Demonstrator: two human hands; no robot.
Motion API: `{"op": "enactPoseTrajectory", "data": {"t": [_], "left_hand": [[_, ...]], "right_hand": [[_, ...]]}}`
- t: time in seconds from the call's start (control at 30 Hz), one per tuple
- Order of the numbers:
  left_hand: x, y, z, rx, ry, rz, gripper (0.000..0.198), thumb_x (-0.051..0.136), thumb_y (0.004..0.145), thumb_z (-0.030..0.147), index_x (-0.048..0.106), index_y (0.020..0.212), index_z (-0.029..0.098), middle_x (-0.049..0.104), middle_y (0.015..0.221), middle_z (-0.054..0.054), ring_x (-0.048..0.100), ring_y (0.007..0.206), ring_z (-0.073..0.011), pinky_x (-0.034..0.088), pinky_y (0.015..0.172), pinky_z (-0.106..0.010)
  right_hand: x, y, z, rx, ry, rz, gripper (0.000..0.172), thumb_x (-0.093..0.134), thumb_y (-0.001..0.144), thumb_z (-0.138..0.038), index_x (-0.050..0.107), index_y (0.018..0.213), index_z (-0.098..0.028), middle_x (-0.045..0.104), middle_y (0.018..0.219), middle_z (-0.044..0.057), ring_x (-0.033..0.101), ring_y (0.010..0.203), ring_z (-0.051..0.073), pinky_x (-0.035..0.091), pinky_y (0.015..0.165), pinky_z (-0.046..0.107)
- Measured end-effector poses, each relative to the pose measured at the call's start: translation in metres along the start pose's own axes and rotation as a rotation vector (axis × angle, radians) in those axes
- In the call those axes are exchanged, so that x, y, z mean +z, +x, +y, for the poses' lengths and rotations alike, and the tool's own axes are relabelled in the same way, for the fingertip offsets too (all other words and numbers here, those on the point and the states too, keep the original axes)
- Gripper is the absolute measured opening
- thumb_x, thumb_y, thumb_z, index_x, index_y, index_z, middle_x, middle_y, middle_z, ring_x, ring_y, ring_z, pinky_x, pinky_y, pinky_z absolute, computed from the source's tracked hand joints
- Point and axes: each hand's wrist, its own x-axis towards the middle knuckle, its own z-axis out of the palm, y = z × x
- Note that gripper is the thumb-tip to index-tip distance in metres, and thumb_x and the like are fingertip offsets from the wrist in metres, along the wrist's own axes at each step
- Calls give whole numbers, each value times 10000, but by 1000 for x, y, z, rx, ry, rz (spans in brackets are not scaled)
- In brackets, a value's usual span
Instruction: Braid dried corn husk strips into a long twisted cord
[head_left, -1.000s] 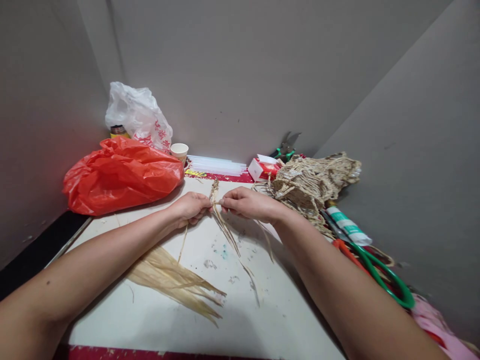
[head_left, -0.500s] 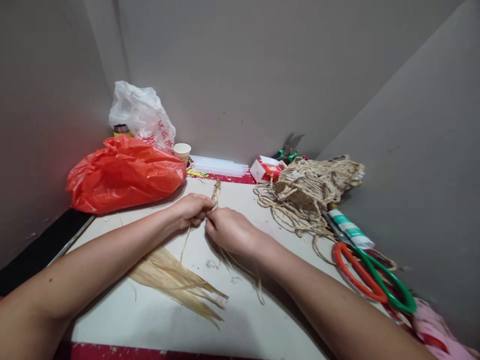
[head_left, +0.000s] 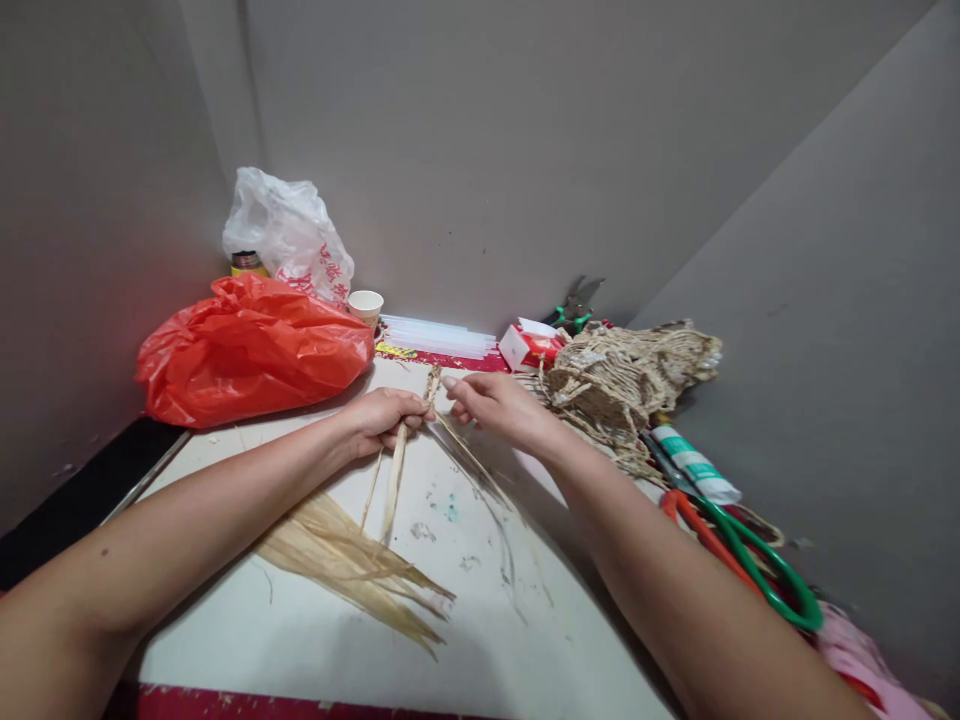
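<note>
My left hand (head_left: 390, 415) is closed, pinching a narrow braid (head_left: 433, 378) of dried plant husk; its upper end sticks out beyond the fingers. From that grip a pale flat husk strip (head_left: 395, 480) hangs toward me, and thinner strands (head_left: 476, 460) fan out to the right. My right hand (head_left: 495, 408) hovers just right of the braid, its fingers loosely curled and apart, with nothing visible in them. Below my left forearm lies a spread of dry husk leaves (head_left: 337, 550), partly covered by the arm.
A red plastic bag (head_left: 255, 350) sits at the left, with a white bag (head_left: 289, 230) and paper cup (head_left: 366, 306) behind. White sticks (head_left: 439, 337) lie at the back. At right are a heap of twisted cord (head_left: 637, 370), a small box (head_left: 529, 345) and green-and-orange-handled scissors (head_left: 772, 570).
My right hand has let go at the braid and moved up and right, its fingers loosening. A flat strip and strands now show below my left hand, which keeps its pinch.
</note>
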Motion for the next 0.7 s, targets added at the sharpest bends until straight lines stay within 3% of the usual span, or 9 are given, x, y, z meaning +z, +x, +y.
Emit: {"op": "enactPoseTrajectory", "data": {"t": [0.13,0.2,0.3,0.47,0.7], "left_hand": [[1,0,-2,46,-12,8,80,537,737,171,521,673,126,321,469,76,207,348,-19,73,331,-153],[2,0,-2,51,-9,9,79,537,737,172,516,673,131,316,468,79,202,350,-19,70,334,-152],[4,-2,-1,39,38,1,92,529,739,175,546,677,109,368,492,58,216,360,-17,68,337,-159],[3,-4,4,33,116,-90,137,519,737,181,587,668,83,305,503,71,156,366,-12,69,343,-177],[0,-2,3,109,268,20,100,562,706,216,537,645,142,384,495,61,233,381,-36,121,370,-187]], "right_hand": [[19,6,9,173,388,-288,384,433,863,-492,515,698,-155,511,546,0,360,381,67,280,378,212],[24,7,10,208,431,-316,369,464,855,-480,477,663,-164,398,467,-54,247,334,41,189,331,196],[21,10,16,199,379,-329,385,496,845,-467,468,614,-161,295,423,-83,194,324,34,134,309,191],[14,16,28,218,463,-482,403,483,843,-502,506,646,-151,237,392,-100,150,327,35,120,302,168],[15,17,30,292,612,-528,423,557,799,-467,359,559,-180,236,396,-104,124,332,25,95,296,149]]}}
